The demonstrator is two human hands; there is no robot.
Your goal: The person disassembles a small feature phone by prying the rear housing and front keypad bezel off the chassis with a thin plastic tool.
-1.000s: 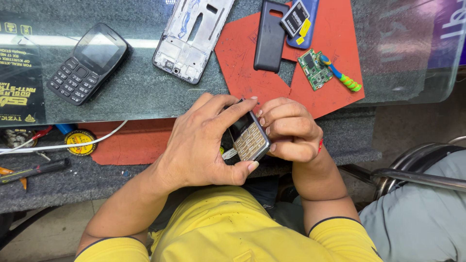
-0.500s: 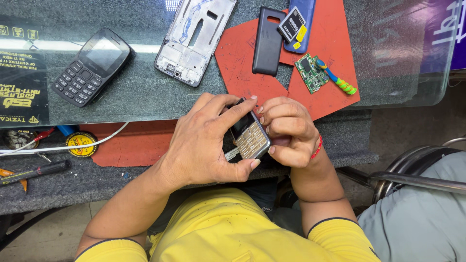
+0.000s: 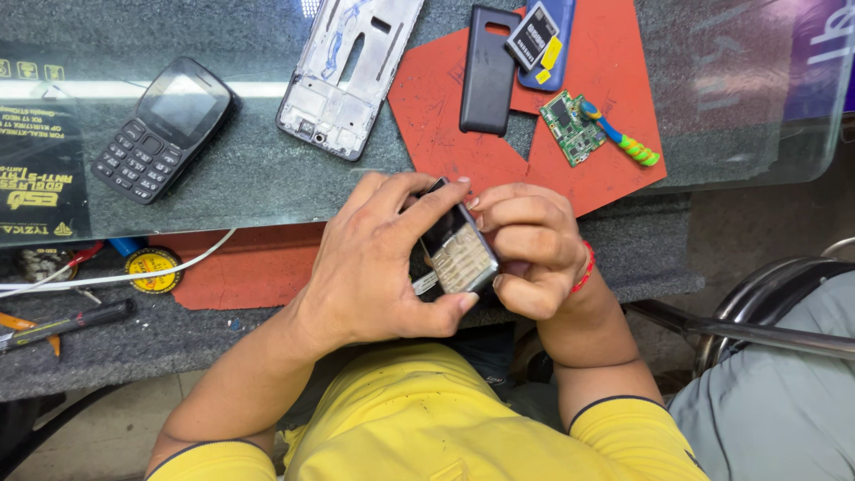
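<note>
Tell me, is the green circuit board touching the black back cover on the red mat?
Apart. The head view shows a strip of red mat between the green circuit board and the black back cover.

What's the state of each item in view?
Small phone: front cover off, keypad contacts bare, held in both hands.
Left hand: gripping it.
Right hand: gripping it.
Keypad phone: assembled, screen dark.
Phone frame: stripped, empty.
Back cover: detached.
Circuit board: loose on mat.
</note>
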